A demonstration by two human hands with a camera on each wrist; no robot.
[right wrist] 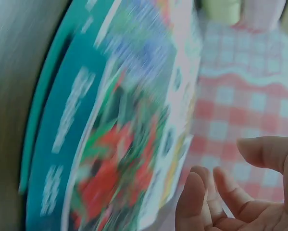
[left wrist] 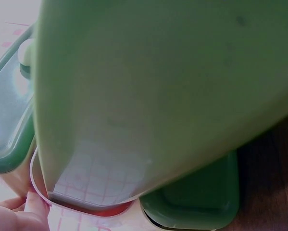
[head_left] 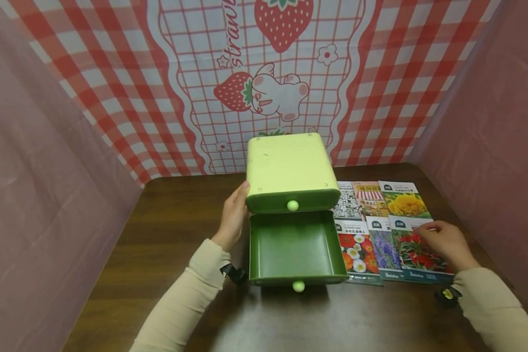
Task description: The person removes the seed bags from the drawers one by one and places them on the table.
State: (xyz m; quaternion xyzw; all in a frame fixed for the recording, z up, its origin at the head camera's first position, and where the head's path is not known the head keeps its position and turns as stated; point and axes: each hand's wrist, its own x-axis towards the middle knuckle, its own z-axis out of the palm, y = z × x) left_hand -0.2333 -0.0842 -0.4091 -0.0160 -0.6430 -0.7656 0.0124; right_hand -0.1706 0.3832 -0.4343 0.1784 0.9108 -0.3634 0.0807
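A small cabinet (head_left: 290, 164) with a pale yellow-green shell stands on the table. Its top drawer (head_left: 268, 203) is closed, while the green drawer (head_left: 297, 244) below is pulled out with nothing inside. My left hand (head_left: 233, 217) rests against the cabinet's left side, fingers extended; the left wrist view shows its fingertips by the shell's edge. Over the red-flower seed packet (head_left: 415, 249) hovers my right hand (head_left: 446, 242), and the right wrist view shows thumb and fingers apart, holding nothing. Purple-flower (head_left: 386, 249) and poppy (head_left: 356, 249) seed packets lie left of it.
Behind them lie a yellow-flower packet (head_left: 405, 203), a packet with a striped awning (head_left: 369, 195) and a white-flower packet (head_left: 346, 203). A strawberry-print cloth (head_left: 264, 58) hangs at the back. Pink curtains (head_left: 484, 127) flank the brown table (head_left: 171, 244).
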